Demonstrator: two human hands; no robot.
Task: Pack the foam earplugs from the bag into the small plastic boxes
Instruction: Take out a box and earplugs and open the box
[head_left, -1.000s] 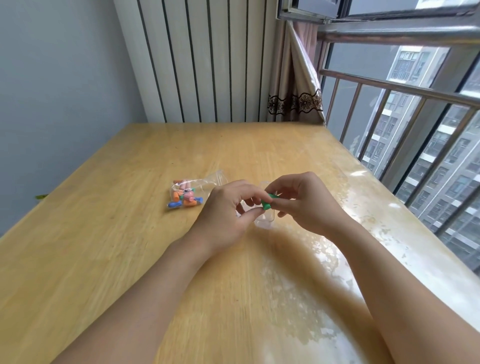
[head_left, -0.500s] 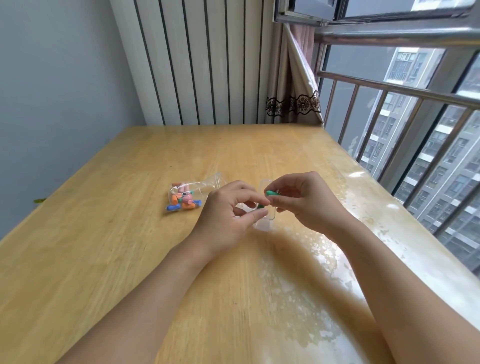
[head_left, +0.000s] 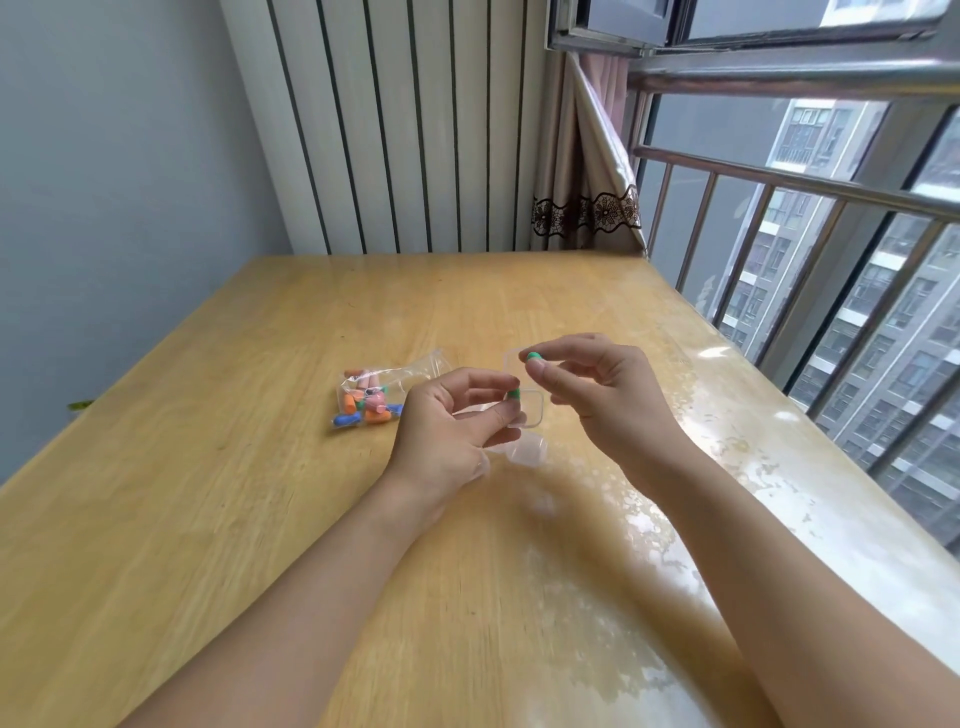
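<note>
- Bag (head_left: 382, 392) on bench (head_left: 208, 493): holds orange, pink and blue earplugs.
- Left hand (head_left: 447, 431) pinches green earplug (head_left: 513, 396) over open clear box (head_left: 524, 415).
- Right hand (head_left: 597, 384) pinches second green earplug (head_left: 533, 356), just above the box.

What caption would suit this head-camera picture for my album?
Each hand, left and right, pinches a green earplug above an open clear box, bag of earplugs beside.

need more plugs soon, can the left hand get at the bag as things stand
Probably yes, once freed. The bag lies in the open on the table just left of the left hand, with nothing between them, but that hand is pinching a green earplug.
</note>
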